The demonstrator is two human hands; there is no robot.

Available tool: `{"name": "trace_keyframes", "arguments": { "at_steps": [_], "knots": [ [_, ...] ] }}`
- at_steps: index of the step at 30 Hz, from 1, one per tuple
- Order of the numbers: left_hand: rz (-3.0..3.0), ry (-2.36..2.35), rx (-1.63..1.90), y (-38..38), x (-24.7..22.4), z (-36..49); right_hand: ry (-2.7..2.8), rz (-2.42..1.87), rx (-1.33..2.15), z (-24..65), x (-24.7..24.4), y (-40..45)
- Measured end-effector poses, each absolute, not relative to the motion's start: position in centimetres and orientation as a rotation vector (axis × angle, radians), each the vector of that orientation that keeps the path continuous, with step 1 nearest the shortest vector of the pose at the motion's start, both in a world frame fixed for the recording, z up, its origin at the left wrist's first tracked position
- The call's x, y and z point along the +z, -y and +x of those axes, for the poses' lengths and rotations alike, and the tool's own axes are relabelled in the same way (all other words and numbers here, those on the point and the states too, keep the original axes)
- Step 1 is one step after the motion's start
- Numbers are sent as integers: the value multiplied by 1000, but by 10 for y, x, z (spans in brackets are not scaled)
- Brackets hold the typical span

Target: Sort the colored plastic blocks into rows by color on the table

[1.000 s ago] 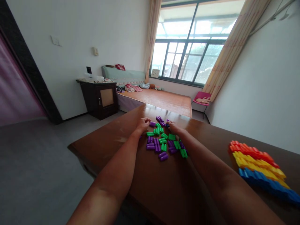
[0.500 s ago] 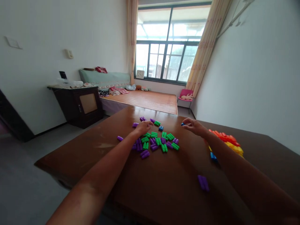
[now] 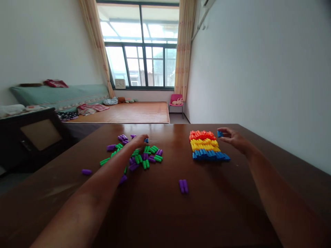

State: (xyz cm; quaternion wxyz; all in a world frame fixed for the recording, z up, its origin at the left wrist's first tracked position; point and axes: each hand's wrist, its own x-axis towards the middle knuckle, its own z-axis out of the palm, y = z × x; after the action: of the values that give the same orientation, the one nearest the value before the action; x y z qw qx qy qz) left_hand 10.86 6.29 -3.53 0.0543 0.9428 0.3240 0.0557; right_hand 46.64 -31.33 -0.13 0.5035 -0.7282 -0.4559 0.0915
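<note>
My right hand (image 3: 234, 138) is closed in a pinch on a blue plastic toy block (image 3: 219, 133), held just right of the sorted rows. Those rows are red blocks (image 3: 203, 135) at the back, yellow blocks (image 3: 204, 145) in the middle and blue blocks (image 3: 210, 155) in front. At the left, my left hand (image 3: 140, 140) has its fingertips closed on another small blue block (image 3: 146, 140), partly covered by them. Around and below it lie scattered green blocks (image 3: 146, 164) and purple blocks (image 3: 111, 147), some hidden by my forearm. The blocks look like joined tubes.
A pair of purple tubes (image 3: 183, 186) lies alone toward the front of the brown table (image 3: 207, 213). One purple block (image 3: 86, 172) sits apart at the left. Beyond the table are a bed (image 3: 137, 112), a pink chair (image 3: 176, 99) and a dark cabinet (image 3: 38, 132).
The view has turned to the right. My right hand has carried its blue block rightward to the sorted rows. My left hand has reached the blue block among the scattered ones and closed on it.
</note>
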Motion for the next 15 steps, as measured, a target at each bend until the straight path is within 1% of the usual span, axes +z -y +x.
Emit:
{"name": "trace_keyframes", "arguments": {
  "at_steps": [3,6,9,12,15],
  "knots": [
    [2746,-895,368,-43,-23,128,1004,-1789,277,498,-32,348],
    [2668,-763,409,-3,-12,163,1031,-1829,446,513,-52,370],
    [2689,-472,444,48,-7,205,1110,-1832,600,515,-56,378],
    [2732,-187,488,97,-8,243,1159,-1821,658,510,-54,375],
    [2767,-64,488,133,-10,274,1203,-1822,725,505,-53,368]
  ]
}}
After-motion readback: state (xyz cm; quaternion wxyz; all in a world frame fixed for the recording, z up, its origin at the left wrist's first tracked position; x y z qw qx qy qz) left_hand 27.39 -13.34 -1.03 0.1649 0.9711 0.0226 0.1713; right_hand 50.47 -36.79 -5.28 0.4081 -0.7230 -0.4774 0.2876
